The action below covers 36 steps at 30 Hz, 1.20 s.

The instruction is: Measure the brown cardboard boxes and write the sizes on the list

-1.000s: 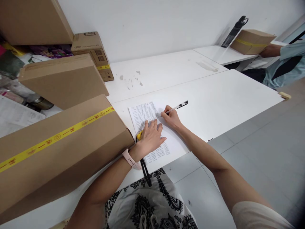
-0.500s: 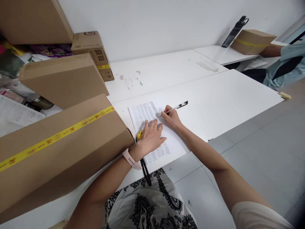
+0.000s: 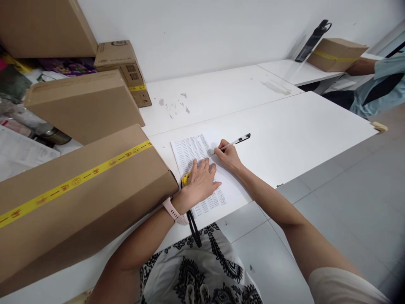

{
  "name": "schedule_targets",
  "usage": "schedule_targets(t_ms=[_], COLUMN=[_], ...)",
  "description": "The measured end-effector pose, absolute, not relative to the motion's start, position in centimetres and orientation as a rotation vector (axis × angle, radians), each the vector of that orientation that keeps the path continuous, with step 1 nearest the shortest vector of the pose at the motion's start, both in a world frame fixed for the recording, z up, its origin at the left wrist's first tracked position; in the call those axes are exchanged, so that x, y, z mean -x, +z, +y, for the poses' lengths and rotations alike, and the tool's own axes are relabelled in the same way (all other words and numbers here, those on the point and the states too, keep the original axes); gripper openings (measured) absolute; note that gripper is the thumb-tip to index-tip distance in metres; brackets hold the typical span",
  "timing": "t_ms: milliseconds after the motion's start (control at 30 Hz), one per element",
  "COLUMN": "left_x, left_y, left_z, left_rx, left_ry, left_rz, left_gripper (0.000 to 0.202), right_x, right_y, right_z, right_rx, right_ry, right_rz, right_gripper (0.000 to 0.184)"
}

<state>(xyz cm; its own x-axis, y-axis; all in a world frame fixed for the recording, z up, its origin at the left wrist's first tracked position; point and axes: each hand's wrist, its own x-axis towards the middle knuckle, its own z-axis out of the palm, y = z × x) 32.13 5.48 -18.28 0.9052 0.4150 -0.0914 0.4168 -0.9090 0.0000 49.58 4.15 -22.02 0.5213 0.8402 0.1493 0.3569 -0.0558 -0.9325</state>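
A printed sheet [image 3: 190, 151] full of small rows of text lies on the white table [image 3: 284, 131] in front of me. My right hand [image 3: 228, 157] is closed on a black-capped pen [image 3: 236, 141] whose tip rests on the sheet's right side. My left hand [image 3: 200, 182] lies flat on the sheet with fingers stretched out, holding it down. Under its palm shows a small yellow and black object [image 3: 185, 179] with a black strap [image 3: 193, 228] hanging off the table edge. A pink watch [image 3: 173, 211] is on my left wrist.
A long cardboard box with yellow tape [image 3: 76, 198] lies just left of the sheet, with more boxes [image 3: 85, 103] stacked behind it. Another person's arm [image 3: 360, 66] rests by a taped box [image 3: 335, 54] at the far right. Grey floor lies to the right.
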Motion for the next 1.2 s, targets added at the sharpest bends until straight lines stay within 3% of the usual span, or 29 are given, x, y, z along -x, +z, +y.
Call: schedule_targets(t_ms=[200,333,667,900,1000,1200], left_x=[-32.1,-32.1,-30.1,-28.9,-28.1,-22.3], left_y=[-18.0,-18.0,-15.5,-14.7,-13.7,-11.8], left_z=[5.5,5.5,5.7,4.6,2.7,-2.3], left_rx=[-3.043,-3.025,-3.079,-2.953,-2.879,-2.150], left_ry=[-0.165,-0.179,-0.202,-0.373,-0.201,0.409], left_rz=[0.662,0.649,0.831,0.980,0.917,0.819], left_gripper=[0.065,0.067,0.065,0.035,0.037,0.069], right_x=[-49.9,-51.2,-53.4,-53.5,-53.9,-52.0], right_y=[-22.3,-22.5,-23.6,-24.2,-24.4,-20.1], right_z=[4.3,4.1,3.6,4.2,4.5,1.9], right_rx=[1.624,1.639,1.764,1.740,1.710,1.591], right_ry=[0.442,0.257,0.045,0.067,0.085,-0.051], right_rz=[-1.040,-1.274,-1.727,-1.584,-1.511,-1.116], right_gripper=[0.023,0.007,0.044,0.047,0.045,0.027])
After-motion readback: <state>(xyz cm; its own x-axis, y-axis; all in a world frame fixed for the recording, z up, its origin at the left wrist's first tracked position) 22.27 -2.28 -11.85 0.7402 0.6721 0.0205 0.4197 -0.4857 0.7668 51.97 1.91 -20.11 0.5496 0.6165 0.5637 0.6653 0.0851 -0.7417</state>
